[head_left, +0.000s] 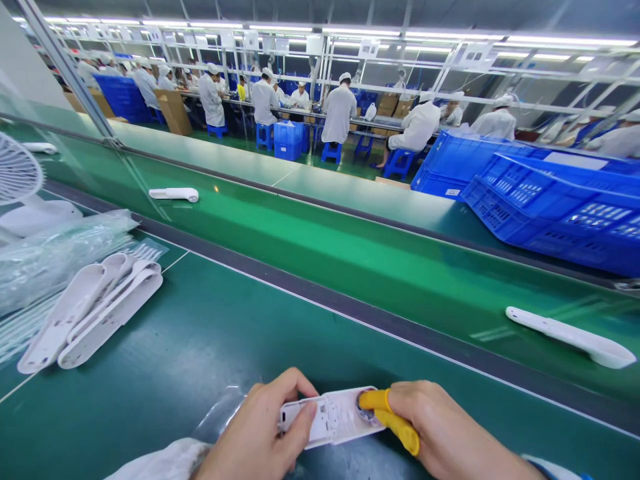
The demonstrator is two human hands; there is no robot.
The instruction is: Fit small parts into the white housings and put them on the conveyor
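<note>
Low in the middle of the view, a white plastic shell (345,417) is held over the green worktop, its hollow inner side facing up. My left hand (273,427) is closed round its left end, thumb on top and fingers along the far edge. At the right end sits a small round part (367,408) with a dark rim, partly hidden by fingers. My right hand (417,417) wears yellow finger covers. One covered finger presses on the round part, and another lies at the shell's near edge.
White shells (100,313) lie stacked at left beside clear plastic bags (65,253) and a white fan (25,180). A green conveyor belt (320,243) crosses ahead, carrying separate white parts (570,337). Blue crates (560,200) stand beyond it. People in white (340,110) sit at far benches.
</note>
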